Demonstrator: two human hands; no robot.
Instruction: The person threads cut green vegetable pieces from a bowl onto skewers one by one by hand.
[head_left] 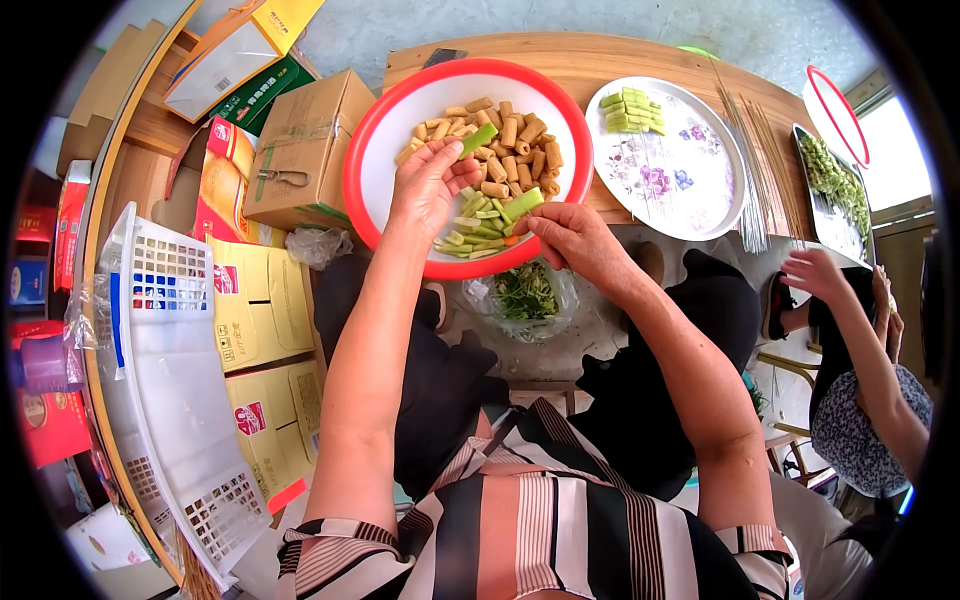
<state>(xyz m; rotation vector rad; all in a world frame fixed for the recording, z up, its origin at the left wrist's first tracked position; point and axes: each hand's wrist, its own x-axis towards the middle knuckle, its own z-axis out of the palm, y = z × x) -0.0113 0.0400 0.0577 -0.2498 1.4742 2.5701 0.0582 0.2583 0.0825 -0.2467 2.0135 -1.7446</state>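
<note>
Head view. Locate the green piece (479,141) in the left hand (435,180), above the middle of the red-rimmed bowl (356,190). Read its long axis as a slant: near end at the left fingertips, free end toward the upper right. Treat the left hand as the nearer one; note the left fingers as clamped on the piece at its lower end. Find the right hand (570,235) below and to the right, thumb and forefinger close together beside a second green piece (523,205). Cannot tell a grip there from mere contact.

Take as the governing relation: first piece up and left of the right fingertips, long axis roughly parallel to that of the second piece, with brown tubes (510,130) around and between. Note cut green strips (478,228) just left of the right fingertips.

Check edges: left wrist across the lower left rim, right hand across the lower right rim. Allow for the floral plate (700,160) just beside the bowl on the right, bearing stacked green lengths (632,110), and for the cardboard box (310,150) near the rim on the left. For open room, see the bare bowl wall at upper left and the largely bare near part of the plate.
</note>
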